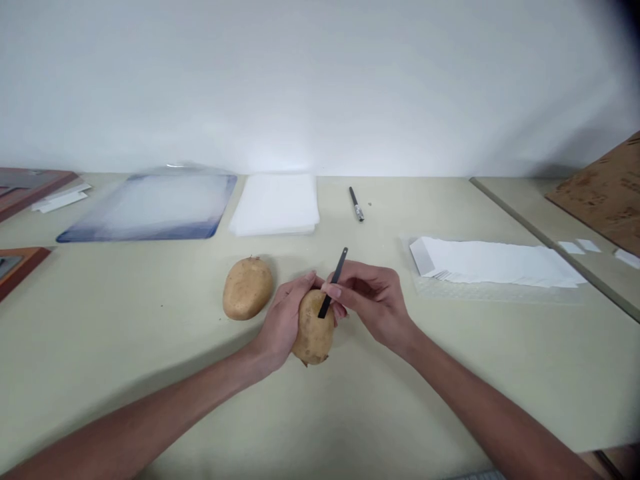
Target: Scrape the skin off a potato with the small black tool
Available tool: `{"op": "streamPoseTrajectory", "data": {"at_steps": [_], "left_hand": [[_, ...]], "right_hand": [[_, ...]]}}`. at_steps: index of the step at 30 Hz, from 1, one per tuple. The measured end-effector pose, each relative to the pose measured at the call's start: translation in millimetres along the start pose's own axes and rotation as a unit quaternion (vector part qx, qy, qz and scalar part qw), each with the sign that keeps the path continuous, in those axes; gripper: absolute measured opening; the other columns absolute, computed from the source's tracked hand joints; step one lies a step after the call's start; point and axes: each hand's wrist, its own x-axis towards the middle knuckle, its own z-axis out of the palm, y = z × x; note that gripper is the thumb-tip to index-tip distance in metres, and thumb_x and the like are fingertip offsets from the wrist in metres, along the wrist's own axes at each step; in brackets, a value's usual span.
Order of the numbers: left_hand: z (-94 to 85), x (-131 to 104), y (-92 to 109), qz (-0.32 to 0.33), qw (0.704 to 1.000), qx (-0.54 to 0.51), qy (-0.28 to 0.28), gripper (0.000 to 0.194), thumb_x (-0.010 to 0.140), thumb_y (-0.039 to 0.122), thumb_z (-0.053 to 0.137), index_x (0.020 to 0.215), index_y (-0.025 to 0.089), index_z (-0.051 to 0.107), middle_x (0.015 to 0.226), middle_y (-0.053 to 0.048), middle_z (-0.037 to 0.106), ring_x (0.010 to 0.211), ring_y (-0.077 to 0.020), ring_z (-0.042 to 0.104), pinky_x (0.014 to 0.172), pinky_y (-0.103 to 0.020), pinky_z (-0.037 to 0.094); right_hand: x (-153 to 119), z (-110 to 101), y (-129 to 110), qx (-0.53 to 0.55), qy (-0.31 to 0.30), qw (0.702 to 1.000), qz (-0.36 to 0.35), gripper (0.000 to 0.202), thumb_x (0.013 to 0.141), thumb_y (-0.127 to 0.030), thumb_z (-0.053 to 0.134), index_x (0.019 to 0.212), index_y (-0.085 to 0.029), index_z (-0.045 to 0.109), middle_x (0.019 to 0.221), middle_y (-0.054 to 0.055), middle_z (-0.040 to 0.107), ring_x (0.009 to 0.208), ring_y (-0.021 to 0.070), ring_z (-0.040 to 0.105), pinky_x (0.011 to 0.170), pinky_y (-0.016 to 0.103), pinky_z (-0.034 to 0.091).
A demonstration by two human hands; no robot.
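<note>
My left hand (286, 319) is wrapped round the left side of a brown potato (313, 337) and holds it. Between the thumb and fingers of my right hand (377, 299) is a slim flat black tool (339, 267) with a small hole near its upper end. Its lower end meets the upper part of the potato's skin; whether it goes in, I cannot tell. Left of my hands a second potato (247, 288) lies on the table.
Behind lie a stack of white paper (276, 203), a blue-edged clear plastic sheet (145, 207) and a black pen (356, 203). White paper slips (495, 261) are spread on the right, near a cardboard box (605, 190). Red-brown frames (30, 187) stand at the left edge.
</note>
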Motion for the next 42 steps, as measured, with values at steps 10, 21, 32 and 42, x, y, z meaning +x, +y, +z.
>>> {"op": "streamPoseTrajectory", "data": {"at_steps": [10,21,32,42], "left_hand": [[-1.9,0.3,-2.0,0.007,1.000,0.005,0.000,0.045,0.101,0.047,0.049,0.071,0.017,0.065,0.078,-0.006,0.075,0.068,-0.0178,0.069,0.060,-0.024,0.053],[0.4,0.0,0.2,-0.006,1.000,0.008,0.017,0.049,0.101,0.050,0.046,0.076,0.015,0.069,0.074,-0.009,0.076,0.065,-0.0189,0.070,0.059,-0.026,0.054],[-0.9,-0.5,-0.3,-0.013,1.000,0.006,0.015,0.045,0.099,0.051,0.051,0.079,0.016,0.071,0.075,-0.009,0.076,0.068,-0.0214,0.072,0.055,-0.027,0.054],[-3.6,1.9,-5.2,0.011,1.000,-0.008,0.003,0.045,0.101,0.049,0.049,0.080,0.015,0.070,0.075,-0.008,0.076,0.066,-0.0194,0.071,0.060,-0.026,0.054]], "right_hand": [[2.3,2.2,-5.1,-0.028,0.022,0.999,0.008,0.025,0.088,-0.030,0.081,0.073,-0.017,0.065,0.066,-0.001,0.059,0.057,0.0126,0.058,0.051,0.026,0.052],[0.4,0.3,-4.6,-0.038,0.008,0.999,-0.008,0.014,0.092,-0.023,0.076,0.081,-0.016,0.071,0.070,0.000,0.059,0.059,0.0109,0.057,0.051,0.025,0.052],[1.3,-0.5,-1.8,-0.038,0.000,0.999,-0.014,0.023,0.090,-0.031,0.078,0.075,-0.017,0.068,0.069,0.000,0.058,0.056,0.0120,0.057,0.051,0.027,0.053],[0.6,-2.5,6.5,-0.003,-0.005,1.000,-0.030,0.013,0.092,-0.017,0.074,0.080,-0.017,0.072,0.070,0.000,0.060,0.057,0.0117,0.056,0.051,0.027,0.053]]}}
